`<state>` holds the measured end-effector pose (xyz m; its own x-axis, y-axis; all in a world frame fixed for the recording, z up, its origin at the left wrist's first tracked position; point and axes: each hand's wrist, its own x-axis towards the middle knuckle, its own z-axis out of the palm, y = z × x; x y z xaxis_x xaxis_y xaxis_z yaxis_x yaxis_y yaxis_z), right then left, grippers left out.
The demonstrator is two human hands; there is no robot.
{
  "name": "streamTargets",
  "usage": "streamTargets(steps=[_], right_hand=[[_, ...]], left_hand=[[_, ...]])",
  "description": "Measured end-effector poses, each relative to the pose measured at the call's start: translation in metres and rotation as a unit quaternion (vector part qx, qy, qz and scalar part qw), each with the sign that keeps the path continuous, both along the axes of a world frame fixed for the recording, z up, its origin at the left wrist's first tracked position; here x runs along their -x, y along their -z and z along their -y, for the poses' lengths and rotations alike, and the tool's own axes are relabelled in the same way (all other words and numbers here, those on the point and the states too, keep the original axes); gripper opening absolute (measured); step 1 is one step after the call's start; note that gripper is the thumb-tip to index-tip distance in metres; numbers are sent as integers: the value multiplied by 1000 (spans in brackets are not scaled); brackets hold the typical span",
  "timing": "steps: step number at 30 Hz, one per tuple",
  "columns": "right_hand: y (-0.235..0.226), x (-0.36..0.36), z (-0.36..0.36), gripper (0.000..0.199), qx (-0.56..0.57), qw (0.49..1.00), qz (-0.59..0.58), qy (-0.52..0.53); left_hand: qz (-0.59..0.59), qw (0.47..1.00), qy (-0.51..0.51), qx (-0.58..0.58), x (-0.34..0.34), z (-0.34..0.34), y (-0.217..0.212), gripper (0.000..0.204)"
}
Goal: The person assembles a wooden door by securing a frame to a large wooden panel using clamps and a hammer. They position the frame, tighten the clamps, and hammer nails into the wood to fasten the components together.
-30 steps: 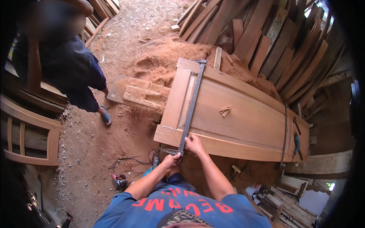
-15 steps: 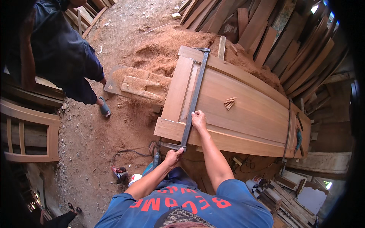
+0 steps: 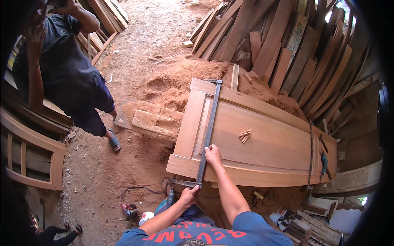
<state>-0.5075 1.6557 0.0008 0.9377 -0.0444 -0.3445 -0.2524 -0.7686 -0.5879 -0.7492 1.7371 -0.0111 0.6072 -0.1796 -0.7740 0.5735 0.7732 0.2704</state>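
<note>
Looking down from the head view, I see my right hand (image 3: pixel 213 155) lying flat on the long metal bar clamp (image 3: pixel 208 133), fingers together and pressed on the bar, near the lower centre of the frame. My left hand (image 3: pixel 189 195) is lower, closed around the screw handle at the near end of this clamp, just below the edge of the wooden door (image 3: pixel 262 139). The door lies flat and fills the centre and the right of the frame. The clamp crosses it near its left end, from the near edge up to the far edge. A second clamp (image 3: pixel 310 158) crosses the door near its right end. Some small wooden wedges (image 3: pixel 244 135) lie on the door panel, to the right of my right hand. Behind the door there is a heap of reddish sawdust (image 3: pixel 180 80), and planks (image 3: pixel 283 45) lean in the upper right. Another person (image 3: pixel 69 78) in dark clothes stands in the upper left.
</note>
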Motion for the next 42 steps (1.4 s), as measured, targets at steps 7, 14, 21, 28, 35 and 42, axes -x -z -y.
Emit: streamTargets(steps=[7, 14, 21, 28, 35, 42], right_hand=[[3, -7, 7, 31, -16, 999, -33, -14], [25, -19, 7, 34, -34, 999, -40, -8], [-4, -18, 1, 34, -18, 1000, -8, -23], [14, -26, -1, 21, -320, 935, -58, 143], [28, -33, 15, 22, -286, 951, -83, 78], [18, -30, 26, 24, -145, 985, -93, -3]], left_hand=[[7, 1000, -15, 1, 4, 3, 0, 17], [4, 998, -64, -26, 0, 0, -4, 13], [-18, 992, -78, -100, -2, 19, -13, 16], [2, 990, -91, -103, -19, 31, -27, 19], [1, 995, -38, -96, -12, 31, -19, 17], [-40, 998, -21, -40, -1, 29, -9, 15]])
